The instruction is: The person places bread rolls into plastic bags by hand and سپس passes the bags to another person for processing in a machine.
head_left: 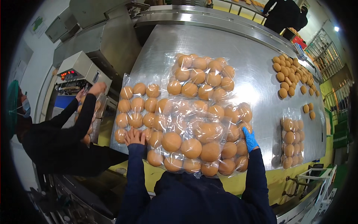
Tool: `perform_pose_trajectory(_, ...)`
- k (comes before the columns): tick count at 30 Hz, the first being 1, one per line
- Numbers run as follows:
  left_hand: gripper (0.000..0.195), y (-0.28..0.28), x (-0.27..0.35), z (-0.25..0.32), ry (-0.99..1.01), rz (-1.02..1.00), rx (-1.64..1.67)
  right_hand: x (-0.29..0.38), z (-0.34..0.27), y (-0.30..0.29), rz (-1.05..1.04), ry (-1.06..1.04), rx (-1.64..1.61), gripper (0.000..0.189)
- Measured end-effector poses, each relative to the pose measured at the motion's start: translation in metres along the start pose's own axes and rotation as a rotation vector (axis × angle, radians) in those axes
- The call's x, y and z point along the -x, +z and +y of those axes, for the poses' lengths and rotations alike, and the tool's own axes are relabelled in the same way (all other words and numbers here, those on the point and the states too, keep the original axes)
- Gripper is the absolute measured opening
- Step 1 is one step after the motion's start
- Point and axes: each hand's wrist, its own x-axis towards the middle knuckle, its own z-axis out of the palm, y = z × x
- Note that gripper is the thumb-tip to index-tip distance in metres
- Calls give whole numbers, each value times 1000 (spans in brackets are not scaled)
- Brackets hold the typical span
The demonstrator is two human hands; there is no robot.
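Round golden-brown buns in clear plastic bags are heaped before me on a stainless steel table [260, 117]. My bare left hand [135, 137] lies with fingers spread on the lower part of the left bag of buns [137, 103]. At the right side of the heap, my right hand [251, 139] in a blue glove touches another bag of buns [230, 150]; whether it grips the film is hard to see. Between my hands, a bag of buns [191, 148] overlaps the ones beneath it. One more bag of buns [197, 76] sits farther back.
Loose buns [291, 72] are piled at the back right. A narrow bag of buns [292, 142] stands near the table's right end. On my left, a co-worker [64, 140] handles bagged buns at a machine [81, 70] with a red lit display. Another person [285, 14] is at the far back.
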Motion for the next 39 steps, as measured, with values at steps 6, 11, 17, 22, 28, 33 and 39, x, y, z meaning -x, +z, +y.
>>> perform_pose_trajectory(6, 35, -6, -3, -13, 40, -17, 67, -3, 10, -1, 1, -44, 45, 63)
perform_pose_trajectory(11, 29, 13, -21, -22, 210, 203, 280, -7, 10, -3, -20, -122, 112, 62)
perform_pose_trajectory(17, 31, -40, -26, 114, 437, 185, 700, 17, 10, -21, 232, -148, 102, 68)
perform_pose_trajectory(22, 35, -110, 31, 228, 728, 101, 667, 28, 7, -129, 551, -342, 198, 63)
perform_pose_trajectory(28, 33, -86, 106, 308, 702, 74, 730, 17, -35, -368, 1107, -178, 668, 68)
perform_pose_trajectory(33, 33, -41, 160, 383, 677, 10, 723, -37, -15, -505, 752, 60, 459, 69)
perform_pose_trajectory(39, 35, -42, 197, 442, 724, -65, 704, -50, -37, -500, -24, 98, -155, 59)
